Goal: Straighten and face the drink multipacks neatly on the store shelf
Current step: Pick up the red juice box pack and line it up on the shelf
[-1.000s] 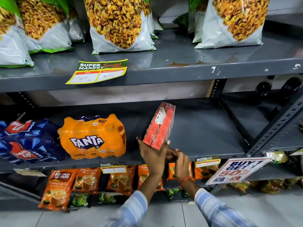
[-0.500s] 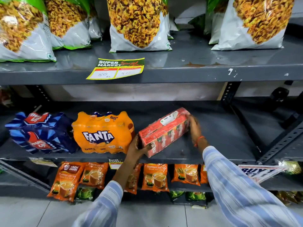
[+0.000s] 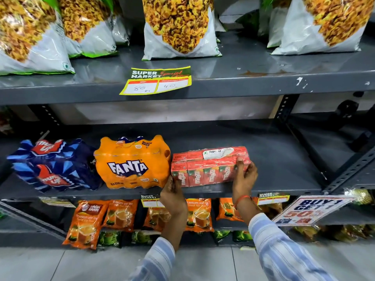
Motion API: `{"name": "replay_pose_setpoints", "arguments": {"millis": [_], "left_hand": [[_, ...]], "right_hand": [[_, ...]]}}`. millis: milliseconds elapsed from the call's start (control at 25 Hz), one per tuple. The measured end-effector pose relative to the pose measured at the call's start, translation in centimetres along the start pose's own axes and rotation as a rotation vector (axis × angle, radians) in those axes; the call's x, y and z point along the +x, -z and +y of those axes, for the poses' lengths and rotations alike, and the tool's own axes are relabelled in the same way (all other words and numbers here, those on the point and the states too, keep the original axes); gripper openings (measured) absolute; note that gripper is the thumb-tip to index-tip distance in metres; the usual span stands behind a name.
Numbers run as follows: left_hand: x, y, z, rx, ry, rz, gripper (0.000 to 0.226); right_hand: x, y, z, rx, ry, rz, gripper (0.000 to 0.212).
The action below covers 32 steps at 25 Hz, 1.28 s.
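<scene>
A red multipack of juice cartons (image 3: 209,169) lies flat on the grey middle shelf (image 3: 280,169), its long side facing out, right beside the orange Fanta multipack (image 3: 132,163). My left hand (image 3: 172,191) grips the red pack's lower left corner. My right hand (image 3: 244,177) clasps its right end, thumb on the front. A blue Thums Up multipack (image 3: 54,165) sits tilted at the left end of the shelf.
Large snack bags (image 3: 180,27) stand on the upper shelf above a yellow price tag (image 3: 156,81). Orange tea pouches (image 3: 89,222) hang under the middle shelf. A "Buy 1 Get 1" sign (image 3: 308,209) juts out at lower right. A slanted metal brace (image 3: 351,171) bounds the shelf's right side.
The red pack went from upright on end, to tilted, to lying flat beside the Fanta pack. My right hand moved from under it to its right end.
</scene>
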State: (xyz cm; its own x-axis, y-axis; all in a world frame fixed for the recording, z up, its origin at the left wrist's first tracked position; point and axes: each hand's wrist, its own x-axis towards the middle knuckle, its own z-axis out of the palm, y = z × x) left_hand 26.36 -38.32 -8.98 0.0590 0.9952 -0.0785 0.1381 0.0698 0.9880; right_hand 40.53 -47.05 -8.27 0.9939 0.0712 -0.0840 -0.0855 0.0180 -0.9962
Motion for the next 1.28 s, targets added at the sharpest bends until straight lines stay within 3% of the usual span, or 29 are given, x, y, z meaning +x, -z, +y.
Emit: {"name": "replay_pose_setpoints", "arguments": {"millis": [280,520,680,920,1280], "left_hand": [[0.5,0.8,0.1,0.106,-0.106,0.012,0.024],[0.4,1.3,0.7,0.168,-0.113,-0.011,0.025],[-0.4,0.7,1.2,0.185,-0.105,-0.04,0.026],[-3.1,-1.4,1.9,0.189,-0.162,-0.135,0.024],[-3.8,-2.8,1.8,0.225,-0.152,-0.146,0.026]], "right_hand": [[-1.6,1.0,0.0,0.077,0.001,0.018,0.044],[-1.6,2.0,0.3,0.026,-0.011,-0.08,0.049],[-0.6,3.1,-0.6,0.055,-0.024,-0.072,0.039],[1.9,6.4,-1.3,0.085,-0.034,-0.062,0.04],[2.5,7.9,-1.7,0.028,-0.016,-0.015,0.039]]}}
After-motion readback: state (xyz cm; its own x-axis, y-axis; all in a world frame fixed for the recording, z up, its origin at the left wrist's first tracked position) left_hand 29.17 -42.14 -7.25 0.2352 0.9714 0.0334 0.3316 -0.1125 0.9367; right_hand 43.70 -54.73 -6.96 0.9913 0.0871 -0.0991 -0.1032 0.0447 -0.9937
